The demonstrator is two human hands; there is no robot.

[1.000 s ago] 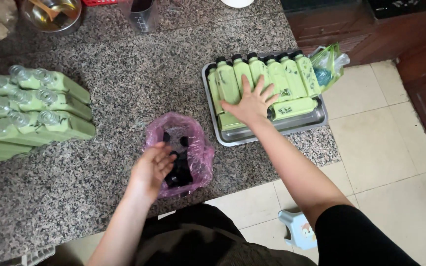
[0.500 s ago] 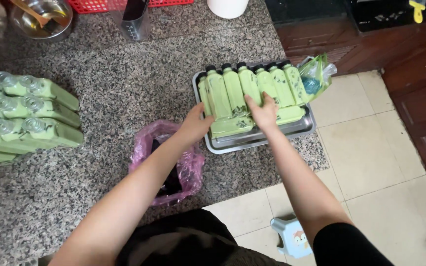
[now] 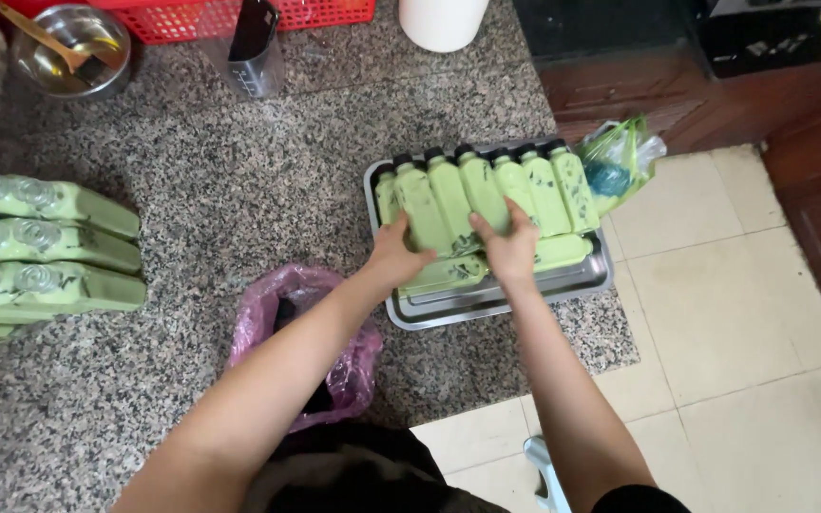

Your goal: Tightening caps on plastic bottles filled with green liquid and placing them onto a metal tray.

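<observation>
A metal tray (image 3: 496,302) sits at the counter's right edge, filled with several green bottles (image 3: 534,190) with black caps, laid flat in a row over more bottles underneath. My left hand (image 3: 396,255) grips the left side of a pair of bottles (image 3: 450,204) in the row. My right hand (image 3: 508,245) closes on their right side. Both hands rest on the lower ends of these bottles.
A pink plastic bag (image 3: 301,332) with dark items lies near the front counter edge. More green bottles (image 3: 45,252) are stacked at the left. A metal bowl (image 3: 70,47), red basket (image 3: 239,14), metal cup (image 3: 257,52), white container (image 3: 442,21) stand at the back. A green bag (image 3: 620,161) hangs off the tray's right.
My left hand left the pink bag and moved up to the tray. My right hand shifted onto the bottles' lower ends. Both hands now clasp bottles.
</observation>
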